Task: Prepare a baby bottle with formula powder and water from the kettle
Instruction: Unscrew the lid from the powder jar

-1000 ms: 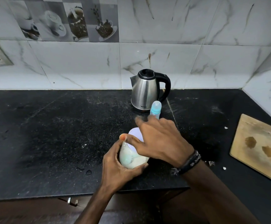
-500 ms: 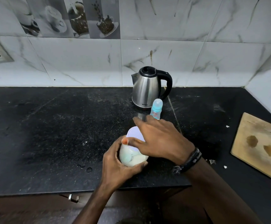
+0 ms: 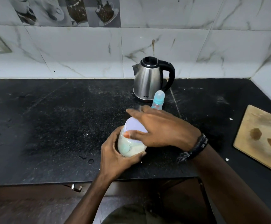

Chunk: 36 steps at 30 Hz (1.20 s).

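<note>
Right now my left hand (image 3: pixel 115 157) is wrapped around the belly of the formula jar (image 3: pixel 130 147), its fingers curled round the far side and the thumb near me, so the jar stays braced on the black desk (image 3: pixel 50 126) and cannot spin. My right hand (image 3: pixel 160 130) lies over the pale lid (image 3: pixel 134 125), fingers spread along its far rim and thumb (image 3: pixel 128 135) hooked on the near edge, gripping it from above; I judge that I am twisting the lid off to reach the powder. Through the clear wall the jar looks roughly half full of cream powder, with something pale blue buried in it, maybe a scoop, though I cannot tell for sure.

The baby bottle (image 3: pixel 158 101) stands upright at about one o'clock from the jar, just beyond my right fingertips, its teat cap on. Close behind it, at twelve o'clock, sits the steel kettle (image 3: pixel 149 80), lid down, black handle turned to three o'clock where my right hand could take it easily. A wooden chopping board (image 3: pixel 261 136) lies well apart at three o'clock, out of the working space.

By my reckoning the task is barely begun: no powder or water is in the bottle yet. Care is needed when the lid releases, lest powder spill.
</note>
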Each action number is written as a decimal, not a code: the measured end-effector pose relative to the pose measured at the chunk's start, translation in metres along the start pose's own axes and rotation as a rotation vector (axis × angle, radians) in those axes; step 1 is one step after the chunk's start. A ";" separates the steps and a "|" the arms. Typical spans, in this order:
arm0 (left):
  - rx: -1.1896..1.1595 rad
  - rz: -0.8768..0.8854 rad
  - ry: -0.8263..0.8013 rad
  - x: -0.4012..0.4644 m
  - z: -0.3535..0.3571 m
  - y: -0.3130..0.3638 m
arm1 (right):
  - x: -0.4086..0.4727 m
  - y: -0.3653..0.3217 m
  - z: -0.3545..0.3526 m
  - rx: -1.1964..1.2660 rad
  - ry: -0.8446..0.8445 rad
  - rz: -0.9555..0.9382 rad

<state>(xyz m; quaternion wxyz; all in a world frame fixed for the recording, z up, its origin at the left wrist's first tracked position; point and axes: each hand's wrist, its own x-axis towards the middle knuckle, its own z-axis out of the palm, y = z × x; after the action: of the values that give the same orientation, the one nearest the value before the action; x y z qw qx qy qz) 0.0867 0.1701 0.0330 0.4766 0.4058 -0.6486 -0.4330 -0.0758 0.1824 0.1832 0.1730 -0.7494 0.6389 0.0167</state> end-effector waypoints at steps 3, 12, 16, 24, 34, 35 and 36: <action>0.005 0.006 0.014 0.003 -0.002 -0.002 | -0.002 -0.004 -0.001 -0.141 0.142 0.041; -0.004 -0.013 0.007 0.003 -0.003 0.007 | 0.001 -0.006 -0.007 -0.047 -0.025 -0.103; -0.015 -0.046 0.016 0.003 -0.001 0.006 | -0.001 -0.010 -0.007 0.030 -0.006 -0.086; -0.025 -0.030 0.013 0.005 0.001 0.004 | 0.000 -0.018 0.003 -0.214 0.212 -0.021; -0.043 -0.082 0.060 0.000 -0.007 -0.013 | -0.012 0.028 -0.011 0.370 0.141 -0.251; -0.042 -0.090 0.069 -0.001 -0.008 -0.015 | -0.013 0.032 -0.008 0.427 0.178 -0.229; -0.042 -0.097 0.074 -0.001 -0.009 -0.017 | -0.013 0.037 -0.003 0.483 0.210 -0.203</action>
<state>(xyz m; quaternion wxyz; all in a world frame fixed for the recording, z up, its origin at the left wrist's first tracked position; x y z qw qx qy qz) 0.0976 0.1646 0.0177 0.4872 0.4426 -0.6006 -0.4539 -0.1140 0.1895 0.1808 0.2801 -0.7443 0.5604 -0.2314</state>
